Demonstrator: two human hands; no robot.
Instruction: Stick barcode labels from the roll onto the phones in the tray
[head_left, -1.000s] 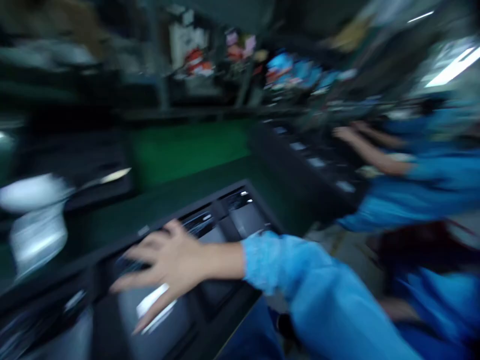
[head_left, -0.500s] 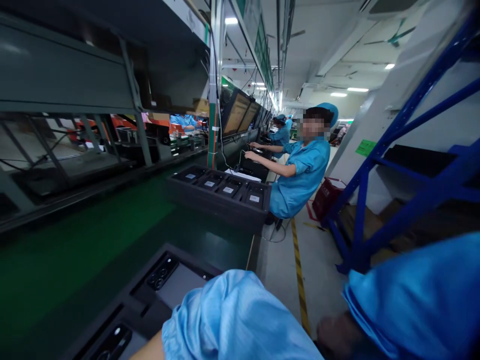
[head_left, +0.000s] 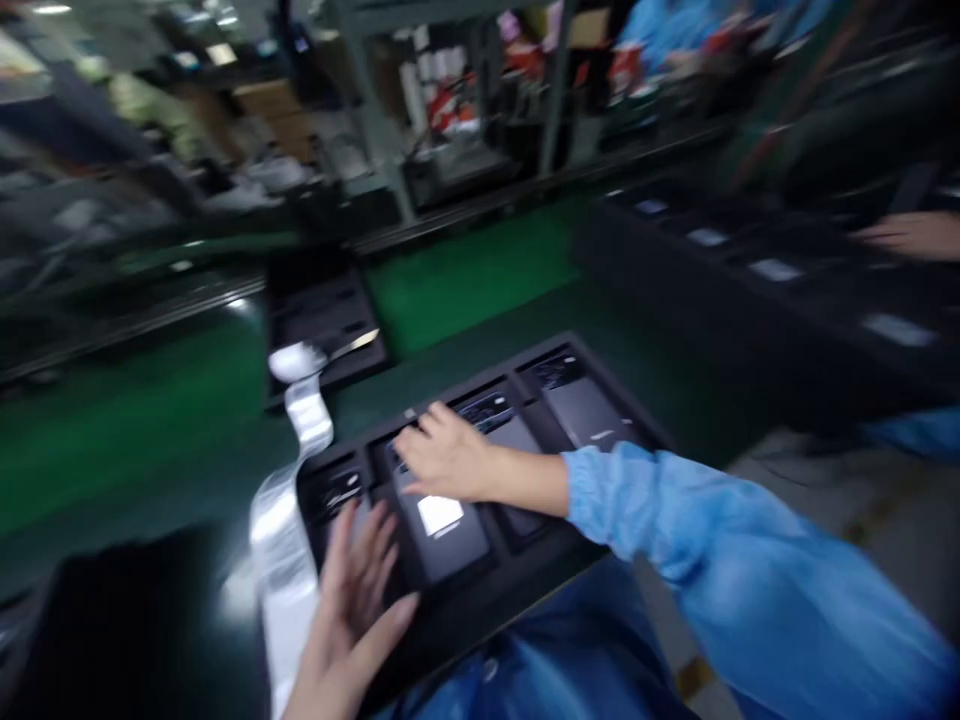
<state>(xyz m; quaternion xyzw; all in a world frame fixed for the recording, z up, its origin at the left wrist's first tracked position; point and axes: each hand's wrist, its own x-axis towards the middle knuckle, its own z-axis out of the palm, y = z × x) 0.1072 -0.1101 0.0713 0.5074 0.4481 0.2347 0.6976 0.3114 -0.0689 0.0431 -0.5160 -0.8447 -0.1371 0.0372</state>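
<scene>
In front of me lies a black foam tray [head_left: 480, 590] with several dark phones in its slots, backs up. My right hand [head_left: 450, 455] reaches in from the right, palm down over the upper part of a phone [head_left: 457, 545] with a white label [head_left: 440, 514] on its back. Its fingers are spread loosely, and the hand seems to touch that phone. My left hand [head_left: 356, 600] is raised at the tray's left end, fingers apart, holding nothing. Beneath it sits the leftmost phone [head_left: 341, 492], partly hidden. To the right are two more phones, one at the far end [head_left: 581, 405].
A strip of shiny label backing [head_left: 281, 530] runs along the tray's left side. Behind it stands a smaller black tray [head_left: 330, 300] with a white object on it. At right, a long foam tray [head_left: 675, 290] holds labelled phones near another person's hand [head_left: 915, 235].
My view has swung left and down, from the aisle and a seated co-worker to the near tray. Both my hands now show over it. The picture is blurred by motion.
</scene>
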